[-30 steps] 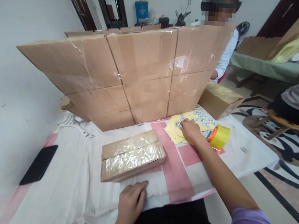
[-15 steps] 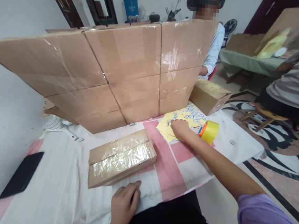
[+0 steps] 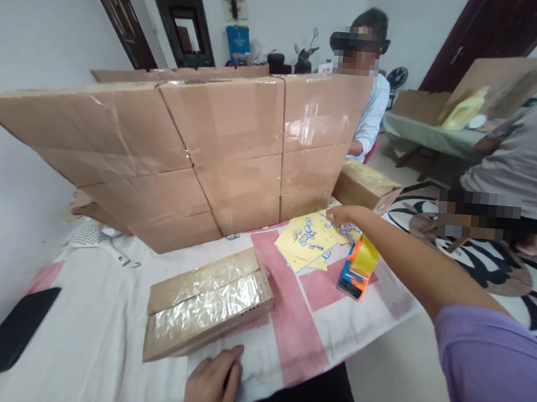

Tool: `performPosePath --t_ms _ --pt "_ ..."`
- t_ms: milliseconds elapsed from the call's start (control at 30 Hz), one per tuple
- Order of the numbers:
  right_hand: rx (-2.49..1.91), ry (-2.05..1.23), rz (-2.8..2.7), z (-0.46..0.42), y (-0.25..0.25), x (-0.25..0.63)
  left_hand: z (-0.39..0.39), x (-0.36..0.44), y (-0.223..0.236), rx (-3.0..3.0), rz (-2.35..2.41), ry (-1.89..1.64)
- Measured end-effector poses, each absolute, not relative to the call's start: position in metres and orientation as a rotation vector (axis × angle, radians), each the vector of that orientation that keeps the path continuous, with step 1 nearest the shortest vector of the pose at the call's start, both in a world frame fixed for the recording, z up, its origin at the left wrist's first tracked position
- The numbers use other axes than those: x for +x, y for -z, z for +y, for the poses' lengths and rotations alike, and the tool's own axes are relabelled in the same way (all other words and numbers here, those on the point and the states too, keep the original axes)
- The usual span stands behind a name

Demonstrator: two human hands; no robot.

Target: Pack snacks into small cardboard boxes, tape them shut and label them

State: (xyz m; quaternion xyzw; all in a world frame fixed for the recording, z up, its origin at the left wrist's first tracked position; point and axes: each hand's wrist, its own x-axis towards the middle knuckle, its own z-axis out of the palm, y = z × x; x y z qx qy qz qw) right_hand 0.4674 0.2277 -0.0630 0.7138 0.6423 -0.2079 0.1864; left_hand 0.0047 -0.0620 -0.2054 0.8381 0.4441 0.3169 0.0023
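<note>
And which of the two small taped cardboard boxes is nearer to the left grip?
The front box, lying just beyond the left grip, before the large cardboard panel; the other box sits farther back, at the panel's right end.

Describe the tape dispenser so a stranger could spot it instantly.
Start at the tall cardboard wall standing on the table. In front of its right end lie yellow sheets, and by their near right edge sits the tape dispenser. Its orange-and-blue body carrying yellow tape sets it apart from the flat sheets.
</note>
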Motion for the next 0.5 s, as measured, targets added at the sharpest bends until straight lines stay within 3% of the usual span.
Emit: performPosePath --t_ms 500 --pt "1.766 0.552 2.051 0.235 0.095 0.521 -0.062 0.004 0.205 2.635 1.373 -0.988"
